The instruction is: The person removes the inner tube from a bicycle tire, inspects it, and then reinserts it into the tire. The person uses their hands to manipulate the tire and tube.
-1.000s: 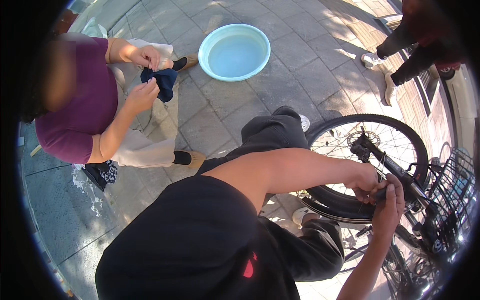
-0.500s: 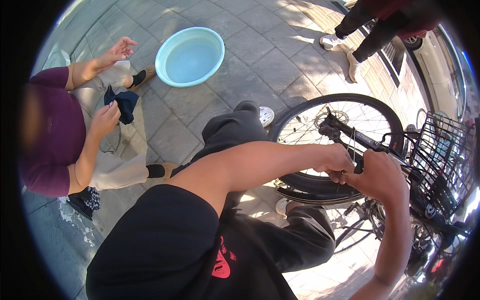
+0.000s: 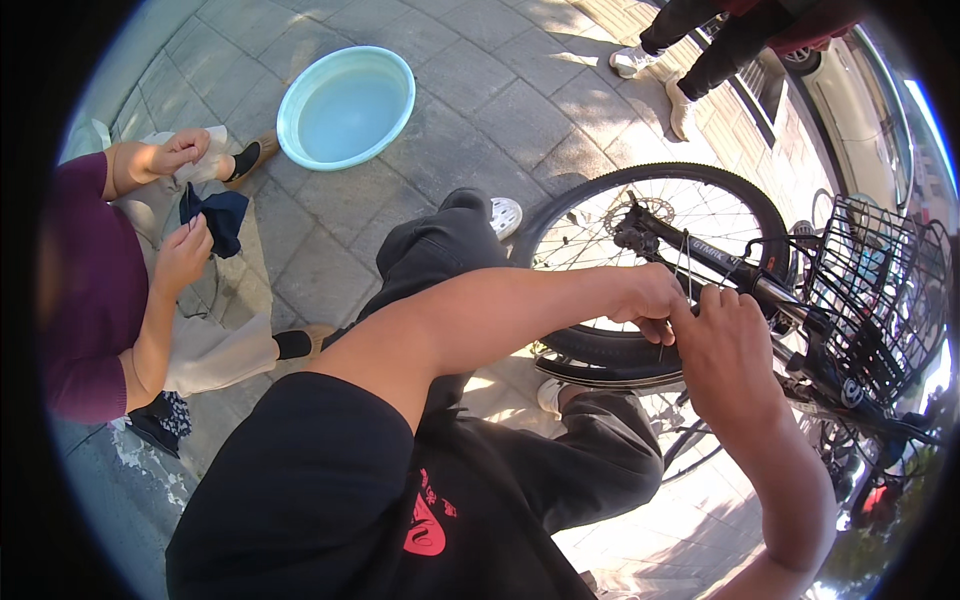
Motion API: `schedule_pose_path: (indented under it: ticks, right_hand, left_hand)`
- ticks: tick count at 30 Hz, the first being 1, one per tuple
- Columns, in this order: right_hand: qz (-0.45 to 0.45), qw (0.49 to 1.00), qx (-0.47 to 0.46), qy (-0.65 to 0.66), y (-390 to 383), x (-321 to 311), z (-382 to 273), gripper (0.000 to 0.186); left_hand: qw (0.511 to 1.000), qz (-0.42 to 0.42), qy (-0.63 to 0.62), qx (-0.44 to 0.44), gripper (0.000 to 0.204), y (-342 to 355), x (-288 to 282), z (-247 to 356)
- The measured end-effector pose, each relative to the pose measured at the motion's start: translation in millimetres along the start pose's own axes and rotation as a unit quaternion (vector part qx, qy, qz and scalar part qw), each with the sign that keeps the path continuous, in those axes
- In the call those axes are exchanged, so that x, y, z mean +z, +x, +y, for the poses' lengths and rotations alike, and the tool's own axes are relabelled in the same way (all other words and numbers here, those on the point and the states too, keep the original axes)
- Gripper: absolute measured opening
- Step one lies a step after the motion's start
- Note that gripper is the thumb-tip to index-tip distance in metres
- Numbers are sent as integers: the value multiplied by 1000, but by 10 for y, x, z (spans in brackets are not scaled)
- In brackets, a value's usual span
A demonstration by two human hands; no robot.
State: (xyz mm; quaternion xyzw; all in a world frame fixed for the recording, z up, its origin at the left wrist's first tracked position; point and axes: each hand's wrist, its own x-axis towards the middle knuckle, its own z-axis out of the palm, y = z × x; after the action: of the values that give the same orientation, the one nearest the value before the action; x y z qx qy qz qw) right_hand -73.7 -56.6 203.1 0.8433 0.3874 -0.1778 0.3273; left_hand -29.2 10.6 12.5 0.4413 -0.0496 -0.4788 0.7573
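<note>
Both my hands meet beside the front wheel of a black bicycle, in front of its fork. A thin cable rises above my fingers, and a fine dark end pokes out below them. My left hand is closed, with its fingertips pinched where the cable runs. Against it rests my right hand, its back toward me and its fingers curled. What the right fingers grip is hidden behind that hand.
At the left sits a person in a purple top, holding a dark cloth. A light-blue basin stands on the paving. The bicycle's wire basket is at the right. Another person's legs and a pale car are beyond.
My right hand has turned and lowered at the wrist, its back now facing up more. The seated person's raised hand has dropped and closed. The whole view has shifted slightly.
</note>
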Motion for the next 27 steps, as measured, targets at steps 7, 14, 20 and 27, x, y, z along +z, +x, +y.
schedule_pose_path:
  ticks: [7, 14, 20, 27]
  right_hand:
    - [183, 920, 39, 345, -95, 358, 122, 18]
    - [168, 477, 188, 842, 99, 988, 172, 20]
    - [30, 555, 149, 818, 255, 923, 316, 31]
    - [-2, 470, 93, 878, 215, 740, 635, 27]
  left_hand:
    - [1000, -16, -5, -9, 14, -45, -43, 16]
    - [1000, -24, -7, -17, 23, -24, -60, -10]
    - [1000, -22, -16, -12, 22, -35, -55, 17]
    - [999, -18, 9, -38, 20, -53, -41, 56]
